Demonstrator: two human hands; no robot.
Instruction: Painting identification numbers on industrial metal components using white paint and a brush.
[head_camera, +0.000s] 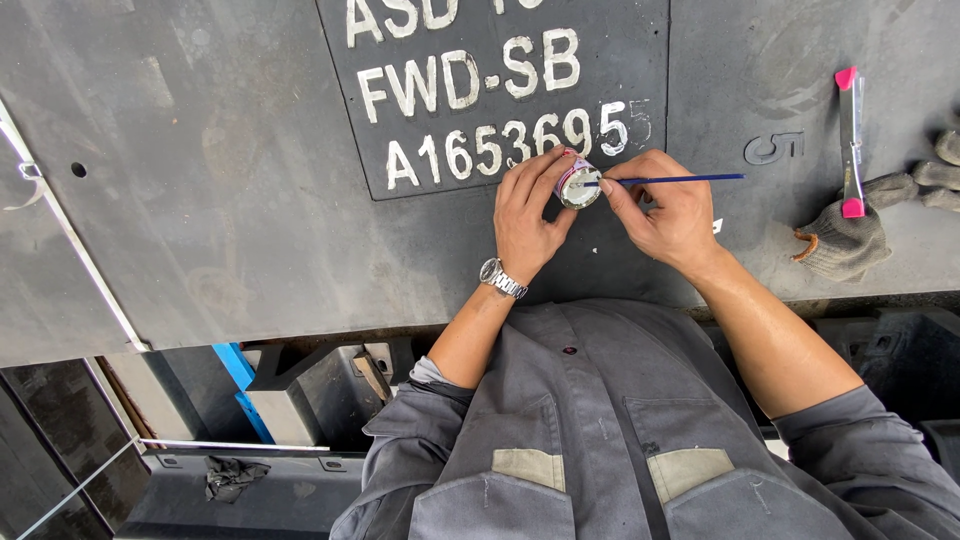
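Big dark metal panel (220, 180) fills the top of view, a raised plate (500, 90) with white painted lettering set into it. Person in grey coveralls (590, 430) leans against its lower edge, both forearms up on the panel. Below left, a darker lower level with a blue bracket (238, 372) and a crumpled rag (232, 474).

Right edge of the panel: grey work gloves (850, 235), with a pink-tipped utility knife (850, 140) lying just above and partly over them, well apart from the hands.

Left hand (528, 215), steel watch (502, 279) at the wrist, is clenched round a small paint pot (578, 184), fingers wrapped over its top and thumb beneath, open mouth tilted toward the right hand. Pot sits just below the last painted characters.

Right hand (672, 215) pinches a thin blue brush (670, 180) between thumb and fingertips; handle sticks out to the right, tip end reaches into the pot mouth. The two hands are nearly touching, pot between them.
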